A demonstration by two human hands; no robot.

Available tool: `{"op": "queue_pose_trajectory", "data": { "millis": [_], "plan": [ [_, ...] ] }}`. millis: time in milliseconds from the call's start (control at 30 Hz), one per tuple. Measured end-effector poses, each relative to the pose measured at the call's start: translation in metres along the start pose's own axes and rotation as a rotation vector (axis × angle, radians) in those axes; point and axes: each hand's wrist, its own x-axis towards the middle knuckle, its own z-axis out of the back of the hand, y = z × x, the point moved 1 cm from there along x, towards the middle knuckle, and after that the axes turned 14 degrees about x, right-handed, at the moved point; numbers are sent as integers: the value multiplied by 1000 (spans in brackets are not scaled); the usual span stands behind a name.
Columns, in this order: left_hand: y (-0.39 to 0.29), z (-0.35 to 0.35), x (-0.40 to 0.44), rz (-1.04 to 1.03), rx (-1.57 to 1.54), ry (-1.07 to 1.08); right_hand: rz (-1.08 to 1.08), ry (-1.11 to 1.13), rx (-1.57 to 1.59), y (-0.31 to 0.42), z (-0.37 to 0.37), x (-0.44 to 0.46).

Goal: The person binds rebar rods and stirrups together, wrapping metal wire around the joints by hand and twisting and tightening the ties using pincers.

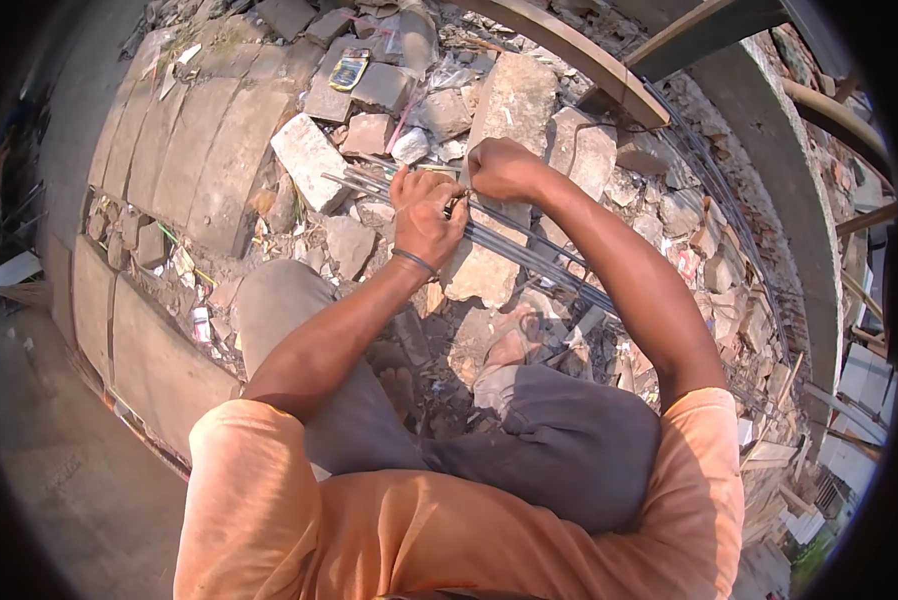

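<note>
A bundle of thin grey metal rods (544,264) lies slantwise in front of me, across a long concrete block (481,275). My left hand (430,214) is closed around the bundle near its left end, and a dark band circles that wrist. Just to the right, my right hand (504,171) makes a fist directly above the rods, close to my left fingers. Whatever those right fingers pinch is hidden by the hand. The rod ends (354,182) stick out past my left hand.
Broken bricks and rubble surround my bare feet (514,345). A pale block (311,160) lies left of the rods. Concrete slabs (194,150) line the left side. A curved wooden beam (579,55) and long dark bars (714,165) are at upper right.
</note>
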Motion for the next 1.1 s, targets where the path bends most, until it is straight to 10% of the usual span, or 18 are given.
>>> {"op": "queue_pose_trajectory", "data": {
  "millis": [600,733,933,1100],
  "plan": [
    [1,-2,8,-112,121,80,-38,100,107,0,22,-37],
    [9,-5,12,-168,115,116,241,-433,226,-58,59,-161],
    [27,-7,24,-174,-23,287,-445,-1135,895,-225,-40,-384],
    [33,-9,29,-57,-169,448,-1245,-1381,387,-353,-281,-461]
  ]
}}
